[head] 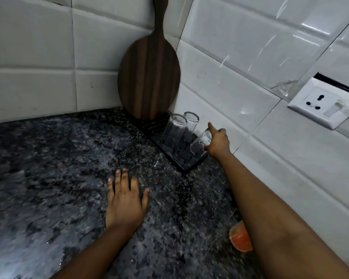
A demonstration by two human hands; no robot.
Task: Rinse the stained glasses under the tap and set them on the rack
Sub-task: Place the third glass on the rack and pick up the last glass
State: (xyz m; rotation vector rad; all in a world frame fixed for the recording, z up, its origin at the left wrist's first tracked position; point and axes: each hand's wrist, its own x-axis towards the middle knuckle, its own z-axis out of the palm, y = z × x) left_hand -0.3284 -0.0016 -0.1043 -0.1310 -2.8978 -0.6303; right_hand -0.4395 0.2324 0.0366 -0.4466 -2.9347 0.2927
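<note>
Glass tumbler gripped by right hand, seemingly touching rack; left hand flat, empty.

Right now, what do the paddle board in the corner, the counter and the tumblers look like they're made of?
Paddle board: looks like dark wood, matte, with lengthwise grain stripes. Counter: probably polished granite or similar stone, black-and-grey speckle with a wet-looking sheen. Tumblers: clear and see-through, likely glass, though clear plastic can't be excluded.

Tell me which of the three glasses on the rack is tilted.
The glass in the right hand, nearest the rack's front edge; the other two stand upside down, untouched.
</note>
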